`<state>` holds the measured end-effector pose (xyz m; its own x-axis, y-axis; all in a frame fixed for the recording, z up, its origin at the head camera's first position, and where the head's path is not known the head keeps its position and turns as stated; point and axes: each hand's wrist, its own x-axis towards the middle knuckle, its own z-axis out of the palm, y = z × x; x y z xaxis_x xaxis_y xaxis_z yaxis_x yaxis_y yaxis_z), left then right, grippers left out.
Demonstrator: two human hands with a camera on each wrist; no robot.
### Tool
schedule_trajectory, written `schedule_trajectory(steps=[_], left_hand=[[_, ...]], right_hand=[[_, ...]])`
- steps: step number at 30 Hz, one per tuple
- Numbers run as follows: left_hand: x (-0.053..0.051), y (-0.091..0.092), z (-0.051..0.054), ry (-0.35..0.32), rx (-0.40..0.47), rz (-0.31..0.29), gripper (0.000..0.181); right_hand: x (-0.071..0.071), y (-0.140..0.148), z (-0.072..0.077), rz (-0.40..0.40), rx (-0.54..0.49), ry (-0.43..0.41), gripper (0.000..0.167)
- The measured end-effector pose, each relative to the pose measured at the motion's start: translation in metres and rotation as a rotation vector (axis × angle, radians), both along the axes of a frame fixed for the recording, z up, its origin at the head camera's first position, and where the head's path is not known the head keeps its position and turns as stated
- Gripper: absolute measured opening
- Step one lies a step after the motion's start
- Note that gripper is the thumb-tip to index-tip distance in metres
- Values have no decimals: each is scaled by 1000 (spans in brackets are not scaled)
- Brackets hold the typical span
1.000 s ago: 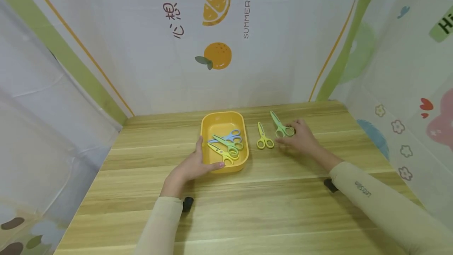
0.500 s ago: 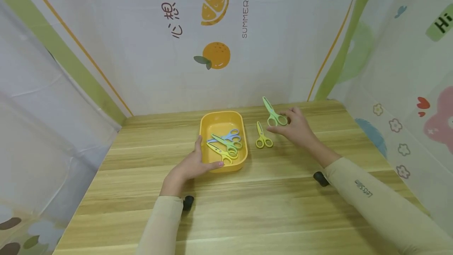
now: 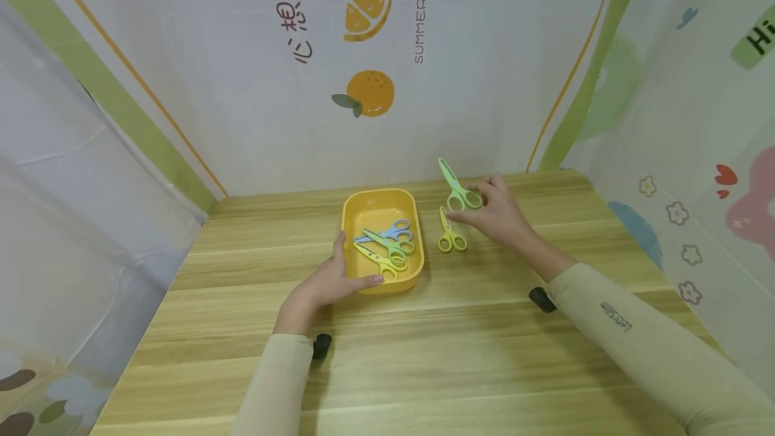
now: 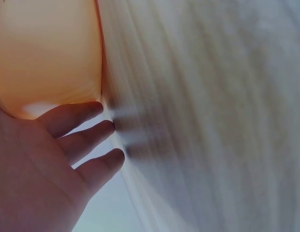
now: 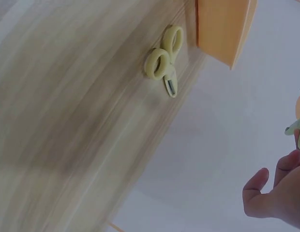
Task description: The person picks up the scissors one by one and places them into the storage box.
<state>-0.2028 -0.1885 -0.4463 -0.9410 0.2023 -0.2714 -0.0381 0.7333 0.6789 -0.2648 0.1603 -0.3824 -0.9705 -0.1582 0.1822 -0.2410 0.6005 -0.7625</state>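
In the head view, my left hand (image 3: 323, 284) grips the near-left corner of a yellow box (image 3: 414, 281), thumb over the rim and fingers along the left wall. The left wrist view shows three extended fingers of that hand (image 4: 38, 169) by the box (image 4: 53, 53). My right hand (image 3: 499, 217) pinches light green scissors (image 3: 450, 176) by a handle loop, blades pointing up and left, raised over the table's back edge. Yellow scissors (image 3: 449, 234) lie on the table just below them, between box and right hand. Only part of the green pair (image 5: 296, 126) shows in the right wrist view.
Inside the box lie blue scissors (image 3: 401, 226), green scissors (image 3: 379, 239) and yellow scissors (image 3: 371, 254), overlapping. Behind the wooden table (image 3: 424, 355) hangs a white printed curtain (image 3: 472, 86), with more cloth at both sides.
My right hand has lifted the light green scissors off the table and carried them left and away from me, over the yellow pair. My left hand and the box have stayed put.
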Motion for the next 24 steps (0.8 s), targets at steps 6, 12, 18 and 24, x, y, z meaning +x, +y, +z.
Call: schedule_trajectory(steps=[6, 12, 18, 24], left_hand=[[0, 0, 0, 3, -9, 0, 146], [0, 0, -1, -3, -16, 4, 146], [-1, 0, -2, 0, -13, 6, 146], [-1, 0, -2, 1, -8, 6, 146]], right_hand=[[-1, -6, 6, 23, -15, 17, 76], [-2, -13, 9, 39, -29, 27, 74], [-1, -21, 13, 53, -37, 47, 74], [0, -27, 16, 57, -44, 51, 74]])
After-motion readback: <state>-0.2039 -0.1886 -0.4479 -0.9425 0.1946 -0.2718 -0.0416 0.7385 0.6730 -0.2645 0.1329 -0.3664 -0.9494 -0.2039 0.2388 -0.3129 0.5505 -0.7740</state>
